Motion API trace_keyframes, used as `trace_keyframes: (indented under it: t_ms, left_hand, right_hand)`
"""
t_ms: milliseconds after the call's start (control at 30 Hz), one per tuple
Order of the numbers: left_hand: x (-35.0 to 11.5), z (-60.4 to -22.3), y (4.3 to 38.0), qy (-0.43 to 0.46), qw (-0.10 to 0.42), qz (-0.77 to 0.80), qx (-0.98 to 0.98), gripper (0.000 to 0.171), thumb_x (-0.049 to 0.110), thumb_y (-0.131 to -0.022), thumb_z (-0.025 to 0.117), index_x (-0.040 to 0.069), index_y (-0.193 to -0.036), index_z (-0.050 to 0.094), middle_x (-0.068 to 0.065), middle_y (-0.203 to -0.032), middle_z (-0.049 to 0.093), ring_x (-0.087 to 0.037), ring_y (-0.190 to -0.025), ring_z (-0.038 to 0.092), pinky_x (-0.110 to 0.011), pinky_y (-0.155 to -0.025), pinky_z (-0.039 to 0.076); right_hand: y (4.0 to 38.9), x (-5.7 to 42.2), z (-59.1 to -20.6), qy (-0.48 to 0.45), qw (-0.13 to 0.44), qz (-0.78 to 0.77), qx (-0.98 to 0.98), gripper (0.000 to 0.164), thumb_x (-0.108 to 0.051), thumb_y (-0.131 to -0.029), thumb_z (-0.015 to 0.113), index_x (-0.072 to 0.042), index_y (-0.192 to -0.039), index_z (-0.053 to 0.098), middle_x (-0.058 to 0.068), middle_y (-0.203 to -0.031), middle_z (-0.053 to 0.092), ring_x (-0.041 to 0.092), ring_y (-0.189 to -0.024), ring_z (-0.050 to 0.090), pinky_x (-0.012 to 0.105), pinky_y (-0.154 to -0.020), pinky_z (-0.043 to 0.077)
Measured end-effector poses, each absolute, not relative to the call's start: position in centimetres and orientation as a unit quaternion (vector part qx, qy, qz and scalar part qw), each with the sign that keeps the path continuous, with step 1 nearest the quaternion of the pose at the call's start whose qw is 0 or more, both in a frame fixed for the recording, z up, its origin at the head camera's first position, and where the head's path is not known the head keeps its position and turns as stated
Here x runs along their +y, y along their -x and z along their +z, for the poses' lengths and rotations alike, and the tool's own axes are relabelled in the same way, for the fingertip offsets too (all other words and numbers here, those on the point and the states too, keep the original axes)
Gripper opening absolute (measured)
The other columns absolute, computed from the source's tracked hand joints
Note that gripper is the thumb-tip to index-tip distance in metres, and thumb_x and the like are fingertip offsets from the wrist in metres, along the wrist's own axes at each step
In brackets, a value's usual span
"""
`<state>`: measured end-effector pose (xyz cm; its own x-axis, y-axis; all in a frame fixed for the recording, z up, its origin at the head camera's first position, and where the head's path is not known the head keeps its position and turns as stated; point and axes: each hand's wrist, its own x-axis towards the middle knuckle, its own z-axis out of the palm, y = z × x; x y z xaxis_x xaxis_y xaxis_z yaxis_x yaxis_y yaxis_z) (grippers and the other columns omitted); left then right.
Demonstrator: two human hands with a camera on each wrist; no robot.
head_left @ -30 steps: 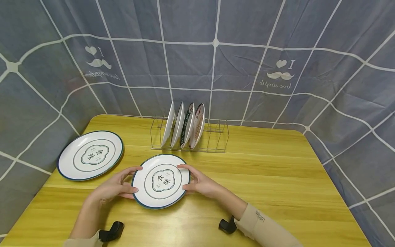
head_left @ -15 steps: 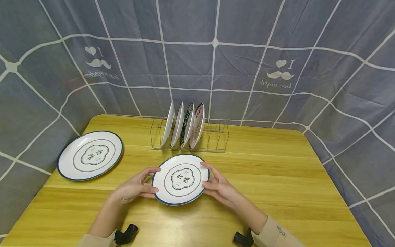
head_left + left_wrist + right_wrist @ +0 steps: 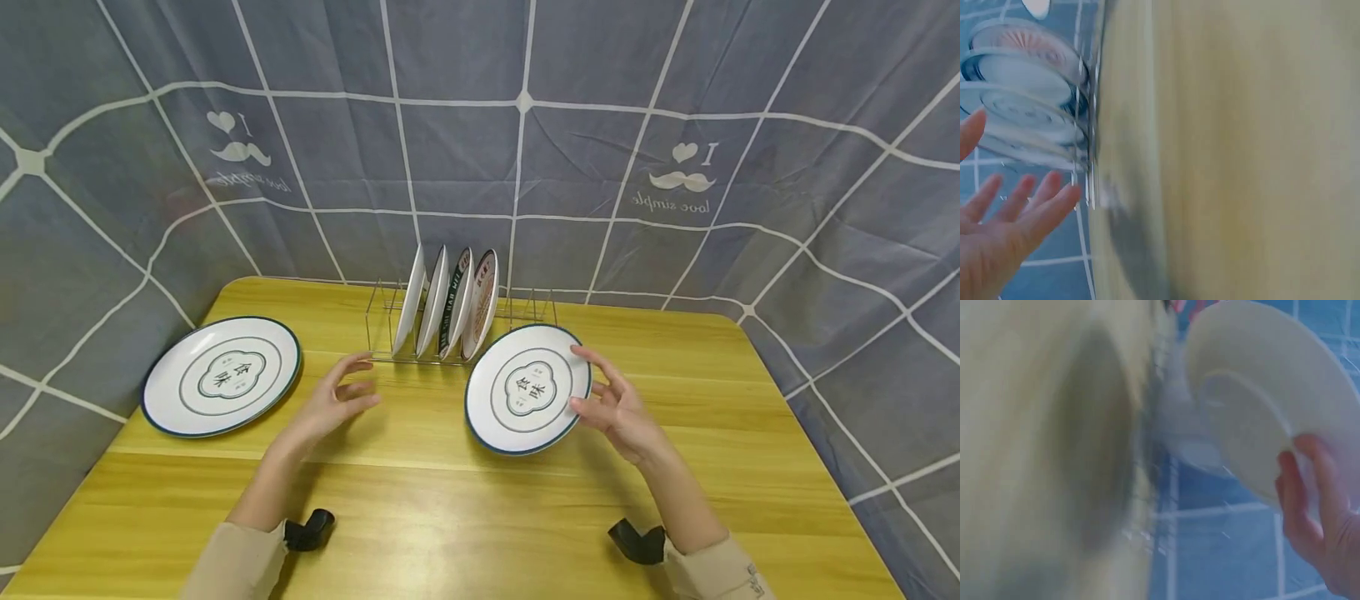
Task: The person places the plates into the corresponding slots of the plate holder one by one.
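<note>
A white plate with a blue rim (image 3: pixel 495 408) and dark characters at its centre is held tilted above the table by my right hand (image 3: pixel 626 417), which grips its right edge. In the right wrist view the fingers (image 3: pixel 1310 494) press on the underside of the plate (image 3: pixel 1241 425). My left hand (image 3: pixel 333 400) hovers near the front left of the wire dish rack (image 3: pixel 525 362), fingers spread and holding nothing. Several plates (image 3: pixel 480 308) stand on edge in the rack's left and middle slots; the held plate overlaps the rack's front right part in the head view.
A larger white plate with a blue rim (image 3: pixel 168 387) lies flat at the left of the wooden table (image 3: pixel 420 517). Behind the table hangs a grey-blue curtain (image 3: pixel 465 158) with white lines, close to the back of the rack.
The blue-rimmed plate has moved right and toward the rack, and is tilted now. My left hand has let go of it; the right hand still grips it.
</note>
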<state>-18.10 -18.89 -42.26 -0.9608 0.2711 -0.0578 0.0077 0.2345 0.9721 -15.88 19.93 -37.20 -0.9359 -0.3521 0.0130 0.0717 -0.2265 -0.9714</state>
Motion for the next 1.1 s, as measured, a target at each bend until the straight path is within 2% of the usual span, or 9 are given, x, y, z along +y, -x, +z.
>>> trace_keyframes:
  t_ms: [167,333,467,567,667,833,967,1100]
  left_hand:
    - [-19.3,-41.2,20.6,-0.089,0.021,0.58,0.809,0.066,0.008,-0.089,0.059,0.006,-0.143,0.022,-0.025,-0.141,0.025,-0.047,-0.126,0.029,-0.059,-0.098,0.031]
    - [-19.5,-40.5,23.2,-0.082,-0.015,0.552,0.83,0.062,0.009,-0.09,0.057,0.01,-0.144,0.025,-0.024,-0.142,0.026,-0.047,-0.127,0.029,-0.059,-0.099,0.031]
    - [-19.4,-40.4,24.9,-0.077,-0.032,0.531,0.843,0.055,0.007,-0.09,0.057,0.006,-0.14,0.033,-0.026,-0.134,0.038,-0.046,-0.121,0.039,-0.055,-0.093,0.039]
    - [-19.1,-40.4,25.7,-0.069,-0.052,0.515,0.853,0.047,0.007,-0.089,0.058,0.002,-0.133,0.042,-0.027,-0.121,0.05,-0.044,-0.11,0.05,-0.049,-0.086,0.046]
    - [-18.8,-40.5,26.3,-0.056,-0.073,0.507,0.857,0.038,0.01,-0.089,0.06,0.001,-0.125,0.052,-0.025,-0.109,0.059,-0.038,-0.097,0.058,-0.038,-0.077,0.05]
    - [-18.7,-40.7,26.9,-0.037,-0.075,0.541,0.837,0.03,0.01,-0.088,0.061,-0.004,-0.115,0.059,-0.024,-0.101,0.06,-0.015,-0.078,0.061,-0.018,-0.067,0.051]
    - [-18.9,-41.1,27.3,-0.029,-0.071,0.574,0.815,0.028,0.007,-0.087,0.062,-0.008,-0.11,0.06,-0.021,-0.095,0.059,-0.001,-0.067,0.058,-0.018,-0.065,0.052]
    - [-19.0,-41.4,27.6,-0.026,-0.07,0.589,0.805,0.026,0.006,-0.086,0.062,-0.009,-0.108,0.06,-0.008,-0.084,0.06,-0.002,-0.065,0.06,-0.022,-0.065,0.054]
  right_hand:
    - [16.9,20.9,-35.2,0.131,0.049,-0.768,0.626,0.066,0.016,-0.081,0.054,-0.016,-0.136,0.039,0.018,-0.12,0.042,0.018,-0.087,0.063,0.027,-0.071,0.054]
    - [18.5,20.4,-33.9,0.124,-0.015,-0.733,0.669,0.068,0.016,-0.081,0.056,-0.011,-0.139,0.035,0.018,-0.119,0.042,0.015,-0.089,0.061,0.022,-0.07,0.053]
    - [19.9,19.3,-33.4,0.111,-0.057,-0.676,0.726,0.07,0.013,-0.081,0.059,-0.012,-0.14,0.033,0.018,-0.121,0.041,0.014,-0.091,0.059,0.019,-0.071,0.051]
    - [21.0,18.2,-33.4,0.112,-0.092,-0.646,0.75,0.07,0.014,-0.079,0.061,-0.011,-0.139,0.035,0.018,-0.121,0.043,0.015,-0.088,0.058,0.018,-0.07,0.05]
    - [21.9,17.1,-33.5,0.114,-0.119,-0.623,0.765,0.069,0.015,-0.077,0.062,-0.009,-0.137,0.038,0.017,-0.122,0.044,0.019,-0.089,0.054,0.018,-0.07,0.048]
    - [22.6,15.1,-33.0,0.12,-0.137,-0.604,0.776,0.066,0.015,-0.077,0.063,-0.005,-0.135,0.04,0.02,-0.128,0.042,0.032,-0.098,0.048,0.019,-0.073,0.046]
    - [22.6,13.7,-32.4,0.121,-0.127,-0.596,0.784,0.065,0.016,-0.076,0.062,-0.001,-0.134,0.039,0.025,-0.13,0.039,0.042,-0.098,0.049,0.017,-0.065,0.046]
    - [23.5,13.1,-33.4,0.118,-0.12,-0.589,0.79,0.067,0.015,-0.075,0.064,-0.005,-0.134,0.04,0.024,-0.127,0.042,0.041,-0.095,0.053,0.018,-0.058,0.048]
